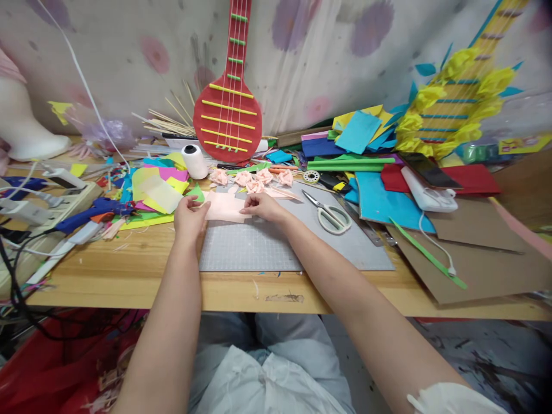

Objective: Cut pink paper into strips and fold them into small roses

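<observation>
Left arm (168,305): stretches forward over the desk (129,259), slanting slightly inward.
Right arm (345,276): reaches diagonally across the cutting mat (259,247).
Left hand (190,217): grips the left end of the pink paper (224,207), fingers bent.
Right hand (264,206): pinches the right end.
Pink paper: spans between both, above the mat's far left part.
Pink flowers (255,187): lie just beyond.
</observation>
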`<state>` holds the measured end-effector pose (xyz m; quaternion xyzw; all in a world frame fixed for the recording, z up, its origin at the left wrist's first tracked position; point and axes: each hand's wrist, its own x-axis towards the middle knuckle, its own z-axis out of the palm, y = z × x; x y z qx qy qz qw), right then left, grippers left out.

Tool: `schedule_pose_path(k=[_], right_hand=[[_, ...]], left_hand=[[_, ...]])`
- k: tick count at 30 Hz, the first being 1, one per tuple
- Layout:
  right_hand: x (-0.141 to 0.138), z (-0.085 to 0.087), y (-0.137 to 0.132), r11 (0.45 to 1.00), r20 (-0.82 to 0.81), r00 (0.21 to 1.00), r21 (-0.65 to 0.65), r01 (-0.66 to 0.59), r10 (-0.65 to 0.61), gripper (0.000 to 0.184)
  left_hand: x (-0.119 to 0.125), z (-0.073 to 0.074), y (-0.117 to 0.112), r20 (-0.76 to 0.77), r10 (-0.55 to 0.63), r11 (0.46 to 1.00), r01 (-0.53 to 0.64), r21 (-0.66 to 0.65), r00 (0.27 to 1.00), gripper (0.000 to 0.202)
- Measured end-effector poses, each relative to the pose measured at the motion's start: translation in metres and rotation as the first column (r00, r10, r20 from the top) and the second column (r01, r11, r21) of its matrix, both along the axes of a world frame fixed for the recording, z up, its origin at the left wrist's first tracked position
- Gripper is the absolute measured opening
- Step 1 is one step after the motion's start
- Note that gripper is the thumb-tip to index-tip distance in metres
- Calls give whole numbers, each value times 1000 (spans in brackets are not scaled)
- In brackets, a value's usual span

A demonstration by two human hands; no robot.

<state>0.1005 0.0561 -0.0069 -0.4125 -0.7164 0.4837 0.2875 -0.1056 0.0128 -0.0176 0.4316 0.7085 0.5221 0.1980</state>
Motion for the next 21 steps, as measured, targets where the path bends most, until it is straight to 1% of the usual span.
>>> schedule_pose_path(k=[2,4,7,10,13,15,17,19,21], right_hand=[[0,0,-1,1000,-12,1000,-6,4,-4,35],[0,0,-1,1000,-17,1000,-16,3,-4,36],[2,2,-1,999,-31,999,-27,-19,18,34],[11,6,-3,999,-51,998,-4,-45,45,28],[29,11,-5,997,-37,998,59,-41,43,25],[45,14,-7,995,5,999,91,-36,36,25],[63,15,-11,991,59,997,127,-50,42,23],[79,16,-15,982,133,991,186,-26,2,19],[93,15,-22,977,167,986,211,-15,-21,16]], left_hand=[[-1,0,-2,1,-43,998,43,-38,999,45],[-1,0,-3,-18,-65,996,63,-56,998,46],[0,1,-4,-55,-45,998,43,-44,997,42],[1,4,-4,-54,9,1000,-8,14,999,38],[1,8,-3,-83,102,992,-95,85,991,33],[0,8,-2,-125,153,983,-138,123,980,31],[-3,7,-1,-176,186,975,-160,153,967,30],[-5,6,-1,-230,207,970,-170,172,951,30],[-4,8,-3,-279,248,961,-198,195,928,33]])
